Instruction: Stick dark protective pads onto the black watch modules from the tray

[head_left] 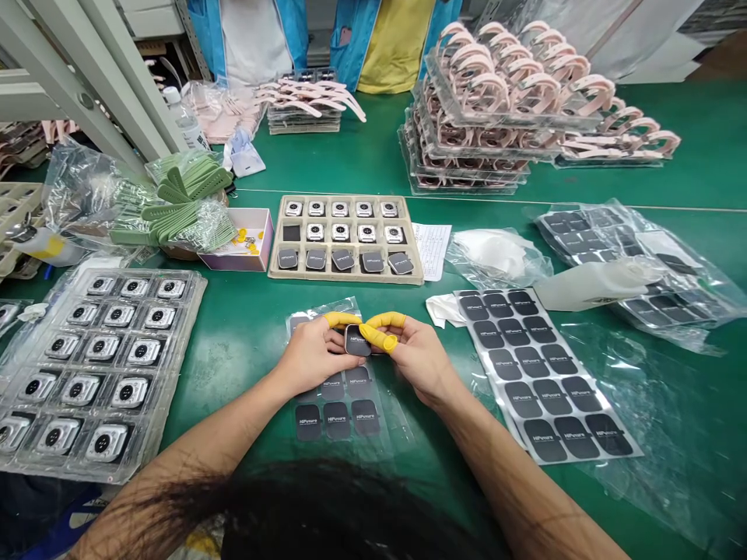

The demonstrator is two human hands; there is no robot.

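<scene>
Between my two hands is a smartwatch body (357, 342) with a dark printed film on its face. My left hand (315, 350) grips its left side, thumb below and a yellow-capped finger above. My right hand (417, 350), with yellow finger cots on finger and thumb, pinches its upper right corner. Beneath them lies a clear sheet of dark square films (337, 420), partly hidden by my hands. Beyond my hands, a beige tray (344, 275) holds watch bodies, the front row showing dark faces and the rows behind showing their backs.
At left stands a clear tray of watch bodies (152, 420). A sheet of dark films (540, 373) and a plastic bottle (601, 284) lie right. Green straps (180, 210) rest by a small box (265, 241). Stacked trays of pink straps (467, 136) stand behind; two people are across the table.
</scene>
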